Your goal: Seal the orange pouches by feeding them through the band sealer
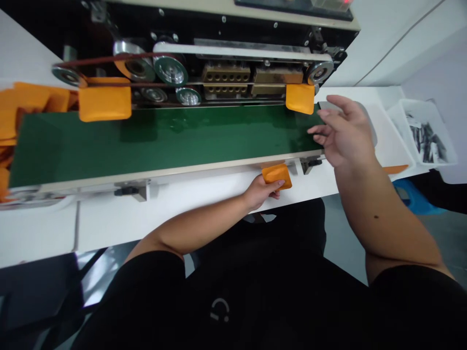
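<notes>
My left hand (pixel 261 190) is closed on an orange pouch (pixel 278 174) at the front edge of the white table, just below the sealing machine. Over the right end of the green conveyor belt (pixel 153 141), my right hand (pixel 343 133) hovers open with its fingers spread and nothing in it. Close to its fingertips, an orange pouch (pixel 300 98) hangs in the machine's sealing band at the right. Another orange pouch (pixel 105 103) rides in the band at the left end.
A pile of orange pouches (pixel 22 109) lies at the belt's left end. White trays stand at the right; one tray (pixel 423 133) holds small dark items. The white table (pixel 175 204) runs under the machine. A blue stool (pixel 416 197) stands below right.
</notes>
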Demonstrator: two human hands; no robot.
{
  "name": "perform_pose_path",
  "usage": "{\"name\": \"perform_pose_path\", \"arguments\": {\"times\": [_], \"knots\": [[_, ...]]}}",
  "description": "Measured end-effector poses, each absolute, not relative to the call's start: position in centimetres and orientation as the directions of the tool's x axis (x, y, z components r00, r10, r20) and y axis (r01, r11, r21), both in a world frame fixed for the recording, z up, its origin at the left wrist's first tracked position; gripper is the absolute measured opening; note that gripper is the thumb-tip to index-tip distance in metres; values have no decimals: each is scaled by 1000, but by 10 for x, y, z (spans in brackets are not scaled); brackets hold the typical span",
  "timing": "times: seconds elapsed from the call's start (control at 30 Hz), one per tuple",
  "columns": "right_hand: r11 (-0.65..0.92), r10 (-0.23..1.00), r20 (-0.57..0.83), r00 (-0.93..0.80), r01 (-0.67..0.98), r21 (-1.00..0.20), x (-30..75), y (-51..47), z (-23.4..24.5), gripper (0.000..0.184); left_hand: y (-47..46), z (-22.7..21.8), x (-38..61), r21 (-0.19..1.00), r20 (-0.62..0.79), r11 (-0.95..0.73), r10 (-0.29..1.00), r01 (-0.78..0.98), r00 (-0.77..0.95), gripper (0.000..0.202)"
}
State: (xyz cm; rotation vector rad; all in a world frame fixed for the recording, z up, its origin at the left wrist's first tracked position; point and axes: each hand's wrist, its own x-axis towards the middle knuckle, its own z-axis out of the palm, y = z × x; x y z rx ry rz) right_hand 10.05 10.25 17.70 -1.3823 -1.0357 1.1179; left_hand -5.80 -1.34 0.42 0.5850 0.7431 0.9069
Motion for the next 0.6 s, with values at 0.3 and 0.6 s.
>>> {"name": "perform_pose_path", "arguments": {"times": [0.3,0.6], "knots": [[32,965,79,251,185,-982,110,-12,110,24,-17,3,-53,721,-319,490,862,-490,394,29],[314,942,237,-237,372,-874,95,-31,144,21,-16,8,-56,766,-216,409,890,-496,401,57]]}}
